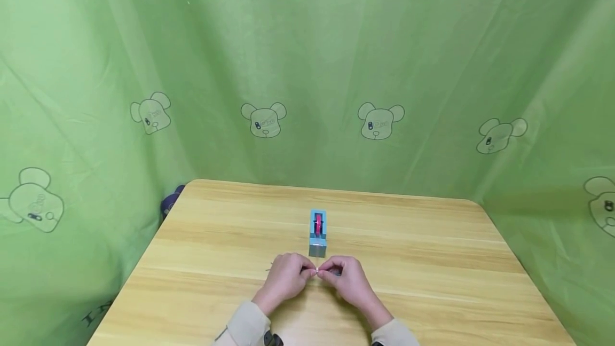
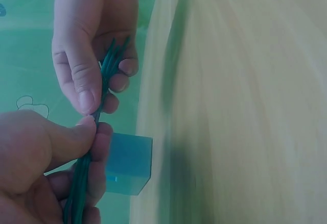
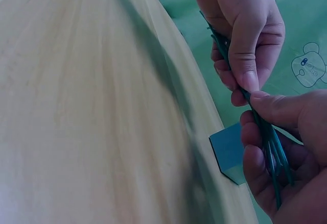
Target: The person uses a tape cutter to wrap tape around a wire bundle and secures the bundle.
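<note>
A bundle of thin green strands [image 2: 80, 183] runs between my two hands. My left hand [image 1: 286, 276] pinches it between thumb and fingers near the middle, with one end lying along the palm. Thumb tip to thumb tip with it, my right hand [image 1: 351, 280] grips the other part of the bundle [image 3: 265, 128]. Beyond the hands stands a blue tape dispenser [image 1: 317, 250] with a pink-cored tape roll [image 1: 318, 225]. A faint clear strip shows between the dispenser's front and the fingertips. Parts of the bundle are hidden by the fingers.
The hands are over a light wood-grain table [image 1: 216, 260] with rounded far corners. A green curtain [image 1: 317, 68] with bear-head prints hangs behind it and along both sides. A small dark thin piece lies just left of the left hand.
</note>
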Action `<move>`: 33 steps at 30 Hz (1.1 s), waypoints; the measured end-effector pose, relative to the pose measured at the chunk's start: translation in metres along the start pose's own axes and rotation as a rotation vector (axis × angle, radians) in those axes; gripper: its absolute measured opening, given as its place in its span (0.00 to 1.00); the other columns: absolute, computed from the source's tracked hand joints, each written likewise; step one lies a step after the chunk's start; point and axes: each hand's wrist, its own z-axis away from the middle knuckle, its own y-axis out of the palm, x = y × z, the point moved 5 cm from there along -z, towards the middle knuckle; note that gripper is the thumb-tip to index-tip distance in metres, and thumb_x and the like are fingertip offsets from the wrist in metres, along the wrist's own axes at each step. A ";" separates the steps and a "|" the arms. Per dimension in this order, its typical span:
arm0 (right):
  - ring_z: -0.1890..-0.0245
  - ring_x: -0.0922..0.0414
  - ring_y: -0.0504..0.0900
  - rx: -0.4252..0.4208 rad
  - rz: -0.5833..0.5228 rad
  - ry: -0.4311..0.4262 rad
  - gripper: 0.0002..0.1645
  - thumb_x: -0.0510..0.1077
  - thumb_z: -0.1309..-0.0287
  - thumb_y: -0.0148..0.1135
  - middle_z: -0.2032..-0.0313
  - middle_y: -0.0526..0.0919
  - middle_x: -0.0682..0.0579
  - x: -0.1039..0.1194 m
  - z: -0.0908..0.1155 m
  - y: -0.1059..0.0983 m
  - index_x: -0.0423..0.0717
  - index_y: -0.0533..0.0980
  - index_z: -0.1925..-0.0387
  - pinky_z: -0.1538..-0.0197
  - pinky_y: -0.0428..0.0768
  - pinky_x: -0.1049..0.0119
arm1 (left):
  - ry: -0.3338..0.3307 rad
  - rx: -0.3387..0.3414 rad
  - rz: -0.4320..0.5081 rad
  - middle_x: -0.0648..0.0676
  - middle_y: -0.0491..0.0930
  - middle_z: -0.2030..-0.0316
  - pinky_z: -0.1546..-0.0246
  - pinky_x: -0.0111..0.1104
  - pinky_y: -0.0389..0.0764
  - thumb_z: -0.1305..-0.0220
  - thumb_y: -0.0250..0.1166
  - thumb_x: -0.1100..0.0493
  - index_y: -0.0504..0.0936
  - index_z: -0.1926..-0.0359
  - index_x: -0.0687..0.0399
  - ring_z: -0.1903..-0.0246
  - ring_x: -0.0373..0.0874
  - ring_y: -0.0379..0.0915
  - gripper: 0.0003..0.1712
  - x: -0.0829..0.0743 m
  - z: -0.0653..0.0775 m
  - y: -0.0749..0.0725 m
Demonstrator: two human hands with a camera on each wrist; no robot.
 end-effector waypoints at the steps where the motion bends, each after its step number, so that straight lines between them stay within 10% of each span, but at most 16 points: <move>1: 0.72 0.59 0.80 -0.001 0.002 0.001 0.03 0.41 0.45 0.73 0.71 0.85 0.60 0.001 0.000 0.000 0.51 0.84 0.70 0.67 0.80 0.68 | 0.000 -0.007 -0.002 0.37 0.84 0.70 0.56 0.40 0.74 0.39 0.71 0.54 0.90 0.66 0.43 0.72 0.30 0.74 0.02 0.000 0.000 0.000; 33: 0.63 0.62 0.83 -0.016 0.076 -0.078 0.03 0.41 0.45 0.73 0.69 0.86 0.66 0.004 -0.003 -0.003 0.52 0.86 0.69 0.54 0.80 0.65 | 0.003 -0.024 -0.060 0.40 0.86 0.65 0.54 0.45 0.73 0.40 0.71 0.53 0.91 0.65 0.41 0.66 0.34 0.78 0.03 -0.005 -0.002 -0.007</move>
